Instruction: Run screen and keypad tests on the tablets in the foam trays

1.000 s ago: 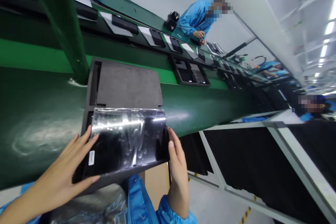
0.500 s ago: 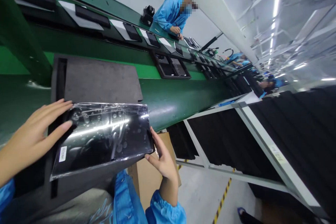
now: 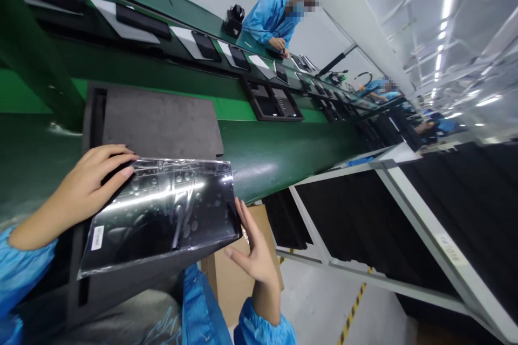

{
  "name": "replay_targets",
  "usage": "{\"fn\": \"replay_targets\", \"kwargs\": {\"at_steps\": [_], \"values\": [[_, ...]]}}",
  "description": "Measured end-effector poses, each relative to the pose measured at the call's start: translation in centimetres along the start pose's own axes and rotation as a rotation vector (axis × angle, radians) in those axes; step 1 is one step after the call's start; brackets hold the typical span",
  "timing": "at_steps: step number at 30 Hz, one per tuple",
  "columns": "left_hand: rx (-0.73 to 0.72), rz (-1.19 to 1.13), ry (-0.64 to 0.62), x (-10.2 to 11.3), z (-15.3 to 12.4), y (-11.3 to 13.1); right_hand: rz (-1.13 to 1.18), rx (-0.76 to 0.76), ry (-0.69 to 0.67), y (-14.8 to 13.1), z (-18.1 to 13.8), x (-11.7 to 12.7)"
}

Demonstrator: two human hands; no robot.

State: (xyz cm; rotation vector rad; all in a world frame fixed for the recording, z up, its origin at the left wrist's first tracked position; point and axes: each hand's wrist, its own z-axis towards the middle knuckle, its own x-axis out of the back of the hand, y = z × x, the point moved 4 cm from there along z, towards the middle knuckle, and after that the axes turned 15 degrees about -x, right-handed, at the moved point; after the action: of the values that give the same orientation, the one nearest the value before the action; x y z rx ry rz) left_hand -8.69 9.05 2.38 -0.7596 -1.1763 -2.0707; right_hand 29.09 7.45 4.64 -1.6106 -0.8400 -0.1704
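Observation:
A flat black panel in a glossy plastic bag (image 3: 162,210) lies on a dark grey foam tray (image 3: 157,124) at the near edge of the green conveyor belt (image 3: 259,151). My left hand (image 3: 84,188) rests on the bag's upper left corner, fingers curled over the edge. My right hand (image 3: 253,250) is at the bag's lower right corner, fingers stretched out and touching its edge. A small white label sits on the bag's lower left.
More foam trays with black devices (image 3: 275,102) run along the belt. A person in a blue coat (image 3: 275,16) works on the far side; others are further down. A cardboard box (image 3: 234,280) stands below the belt, and black racks (image 3: 404,215) fill the right.
My left hand has slid up onto the bag's upper left corner. My right hand has opened and loosened from the lower right corner. The view has shifted slightly.

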Motion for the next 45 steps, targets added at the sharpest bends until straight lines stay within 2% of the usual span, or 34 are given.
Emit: {"fn": "replay_targets", "kwargs": {"at_steps": [3,7,10,12,17,22,24,27,29,30,31,35,37,39,41,45], "values": [[0.055,-0.066,0.02,0.0,-0.6,0.5,0.048,-0.016,0.033,0.0,-0.2,-1.0],[0.139,-0.09,0.099,0.2,-1.5,1.3,-0.165,-0.068,0.087,-1.1,0.8,-1.7],[0.18,-0.112,0.127,0.4,-2.0,1.4,-0.298,-0.059,0.056,-2.3,2.0,-1.5],[0.18,-0.139,0.122,0.5,-2.3,1.3,-0.31,-0.035,0.06,-2.9,2.7,-1.1],[0.183,-0.145,0.106,0.5,-3.2,0.9,-0.299,0.023,0.16,-5.5,4.9,-0.4],[0.136,-0.123,0.143,1.1,-3.9,1.0,-0.465,0.19,-0.043,-10.5,9.7,-2.8],[0.162,-0.123,0.151,1.6,-5.0,0.9,-0.522,0.2,-0.106,-11.8,10.1,-2.9],[0.229,-0.106,0.158,2.4,-7.4,0.5,-0.552,0.208,-0.283,-11.7,7.2,-2.2],[0.261,-0.101,0.165,2.7,-8.6,0.0,-0.519,0.192,-0.399,-10.2,4.0,-1.6],[0.257,-0.097,0.166,2.7,-8.7,-0.3,-0.486,0.164,-0.388,-9.0,2.6,-1.3],[0.232,-0.087,0.164,2.7,-8.4,-0.4,-0.448,0.13,-0.321,-7.7,1.5,-1.0],[-0.004,0.016,0.099,2.0,-3.9,-0.4,-0.348,-0.066,0.148,-2.3,-0.5,-0.9],[-0.088,0.056,0.057,1.5,-1.5,-0.1,-0.299,-0.124,0.288,-0.6,-0.7,-1.4],[-0.123,0.071,0.031,1.1,-0.2,0.3,-0.256,-0.168,0.356,0.2,-0.5,-1.6],[-0.137,0.078,0.035,1.1,-0.2,0.7,-0.255,-0.208,0.375,0.4,-0.1,-1.2],[-0.097,0.045,0.082,1.7,-2.8,1.0,-0.322,-0.177,0.397,0.1,2.1,0.8]]}}
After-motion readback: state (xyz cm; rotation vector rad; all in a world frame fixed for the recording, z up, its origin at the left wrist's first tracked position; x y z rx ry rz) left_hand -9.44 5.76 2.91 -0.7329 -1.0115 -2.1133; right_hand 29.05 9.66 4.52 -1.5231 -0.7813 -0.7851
